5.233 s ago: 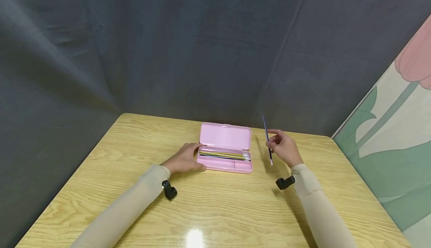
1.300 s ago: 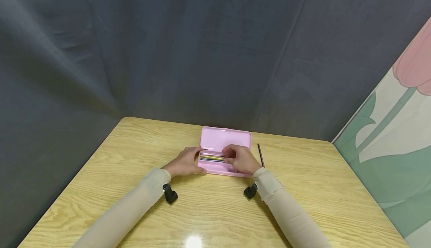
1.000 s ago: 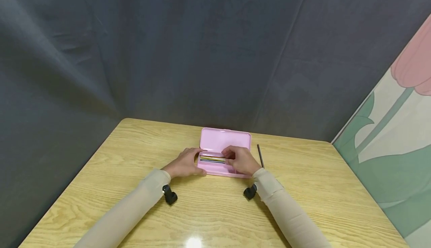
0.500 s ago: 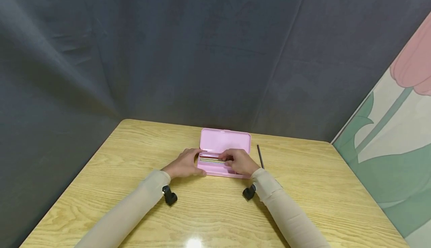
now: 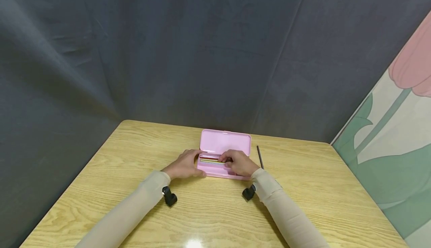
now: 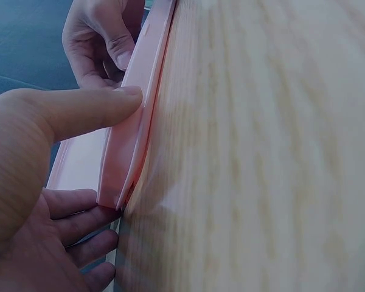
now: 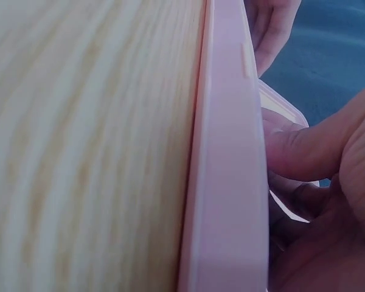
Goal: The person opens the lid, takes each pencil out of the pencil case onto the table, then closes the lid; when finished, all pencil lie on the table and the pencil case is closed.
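An opened pink pencil case (image 5: 215, 170) stands near the table's far edge, its lid (image 5: 225, 141) tilted up at the back. Several pencils (image 5: 209, 161), yellow and pale among them, lie lengthwise inside. My left hand (image 5: 183, 164) grips the case's left end; in the left wrist view its thumb (image 6: 97, 109) lies along the front wall. Over the right half, my right hand (image 5: 239, 162) reaches in with bent fingers, index and thumb at the pencils. The case wall hides its fingertips in the right wrist view, so I cannot tell whether they pinch a pencil.
A dark pencil (image 5: 260, 156) lies on the wooden table (image 5: 208, 210) just right of the case. Behind the table hangs a dark grey curtain (image 5: 202, 53). A flower-patterned panel (image 5: 397, 128) stands along the right side.
The right hand held a dark blue pencil right of the case; a dark pencil now lies there, and that hand is inside the case. Its fingers have shifted slightly among the pencils. Left hand stays.
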Available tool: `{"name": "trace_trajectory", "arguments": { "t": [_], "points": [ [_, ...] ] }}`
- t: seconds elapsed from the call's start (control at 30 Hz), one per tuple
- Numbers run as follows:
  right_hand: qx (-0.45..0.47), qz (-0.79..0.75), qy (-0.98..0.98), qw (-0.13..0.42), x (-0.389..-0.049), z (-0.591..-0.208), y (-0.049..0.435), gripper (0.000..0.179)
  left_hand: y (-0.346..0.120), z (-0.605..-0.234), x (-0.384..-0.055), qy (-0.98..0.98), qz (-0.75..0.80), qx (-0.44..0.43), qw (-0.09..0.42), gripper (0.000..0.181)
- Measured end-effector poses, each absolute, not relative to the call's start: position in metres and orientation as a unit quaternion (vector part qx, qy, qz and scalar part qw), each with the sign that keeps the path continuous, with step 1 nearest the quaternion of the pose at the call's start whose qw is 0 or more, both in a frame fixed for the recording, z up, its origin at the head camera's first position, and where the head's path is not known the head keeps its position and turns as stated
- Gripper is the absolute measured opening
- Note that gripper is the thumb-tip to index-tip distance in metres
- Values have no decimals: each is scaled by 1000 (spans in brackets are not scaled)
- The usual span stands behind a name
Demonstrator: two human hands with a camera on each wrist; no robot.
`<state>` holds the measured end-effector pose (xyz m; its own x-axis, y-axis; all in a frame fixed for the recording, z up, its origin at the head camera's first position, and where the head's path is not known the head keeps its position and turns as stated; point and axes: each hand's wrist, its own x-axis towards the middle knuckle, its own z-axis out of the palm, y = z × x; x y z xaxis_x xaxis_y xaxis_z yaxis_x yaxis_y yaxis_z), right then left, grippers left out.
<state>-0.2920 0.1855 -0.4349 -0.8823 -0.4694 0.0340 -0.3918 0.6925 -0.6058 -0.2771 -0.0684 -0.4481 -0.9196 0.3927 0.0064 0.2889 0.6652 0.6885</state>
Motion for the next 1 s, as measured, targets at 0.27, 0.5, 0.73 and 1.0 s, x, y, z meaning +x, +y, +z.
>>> {"name": "trace_trajectory", "arguments": {
  "t": [0.27,0.5,0.73,1.0],
  "points": [
    [-213,-331,916,78,-293,-435,186,31,-68,-447,-276,910,362,185,76,90],
    [-208,-337,915,74,-295,-436,189,27,-68,-446,-276,911,364,179,78,91],
    [-198,-361,910,52,-293,-433,192,23,-68,-447,-276,910,363,185,80,91],
    [-234,-367,899,-50,-294,-424,194,20,-70,-446,-276,908,365,191,81,90]
  ]
}}
